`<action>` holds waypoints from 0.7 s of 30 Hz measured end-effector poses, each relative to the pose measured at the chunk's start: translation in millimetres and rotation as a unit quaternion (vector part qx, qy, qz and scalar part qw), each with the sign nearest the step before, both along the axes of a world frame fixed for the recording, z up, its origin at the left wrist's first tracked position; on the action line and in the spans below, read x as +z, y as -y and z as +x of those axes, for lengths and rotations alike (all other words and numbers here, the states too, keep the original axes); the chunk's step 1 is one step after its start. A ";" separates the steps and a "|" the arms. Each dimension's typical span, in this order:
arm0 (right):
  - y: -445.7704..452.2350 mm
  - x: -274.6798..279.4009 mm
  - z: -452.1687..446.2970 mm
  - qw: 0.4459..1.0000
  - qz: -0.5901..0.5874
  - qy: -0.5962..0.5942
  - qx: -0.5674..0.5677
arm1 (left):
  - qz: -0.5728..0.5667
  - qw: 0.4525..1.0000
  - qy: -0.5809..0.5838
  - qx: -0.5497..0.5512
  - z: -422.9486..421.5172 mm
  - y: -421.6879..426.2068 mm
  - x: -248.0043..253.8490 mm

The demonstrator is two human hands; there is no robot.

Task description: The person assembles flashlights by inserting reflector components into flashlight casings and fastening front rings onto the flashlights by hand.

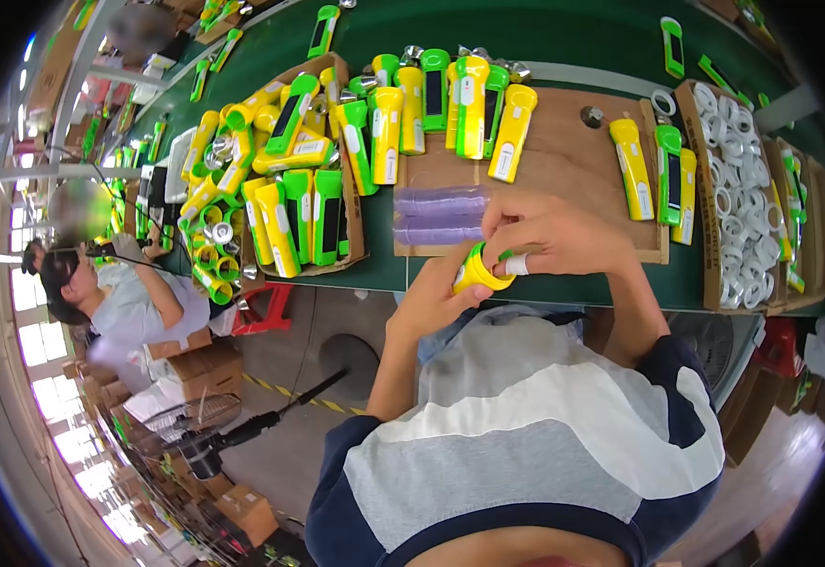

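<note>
My left hand is wrapped round a yellow and green flashlight, whose wide end is turned towards my right hand. The fingers of my right hand are bent and pressed together at that wide end; whatever lies between their tips is hidden. White wrapping shows around one right finger. Just beyond my hands, two rolls of purple clear film lie on the wooden board. Upright flashlights with chrome reflector heads stand along the board's far left side.
A cardboard box heaped with flashlights stands left. At right, one box holds white rings. Several flashlights lie near the board's right edge. A co-worker sits at far left, beyond a floor fan.
</note>
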State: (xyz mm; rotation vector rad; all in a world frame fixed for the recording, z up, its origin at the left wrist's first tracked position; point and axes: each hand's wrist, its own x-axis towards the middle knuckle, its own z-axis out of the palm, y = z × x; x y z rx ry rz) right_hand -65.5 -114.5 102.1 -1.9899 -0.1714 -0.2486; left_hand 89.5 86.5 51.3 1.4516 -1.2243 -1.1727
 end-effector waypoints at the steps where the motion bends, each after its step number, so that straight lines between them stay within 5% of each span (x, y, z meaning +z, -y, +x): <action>1: 1.8 -0.1 4.3 1.000 -0.017 -0.003 0.008 | -0.001 1.000 -0.008 -0.003 0.0 0.4 -0.3; 5: 10.3 -2.5 18.1 0.993 -0.046 0.093 0.054 | -0.018 0.994 -0.105 0.010 -6.3 -1.5 -4.3; 11: 18.1 0.7 18.0 0.998 0.037 0.050 0.013 | -0.020 0.983 -0.183 -0.006 -8.5 3.3 12.5; 14: 25.2 0.0 20.5 0.972 0.225 -0.055 0.046 | -0.030 0.988 -0.154 -0.014 -7.1 8.8 12.2; 16: 30.0 -4.7 22.7 0.978 0.204 -0.015 0.035 | -0.029 0.994 -0.103 -0.025 -3.5 14.9 15.6; 21: 20.9 13.0 13.6 0.991 0.111 0.047 -0.055 | -0.048 0.979 -0.186 0.069 -21.2 21.0 12.7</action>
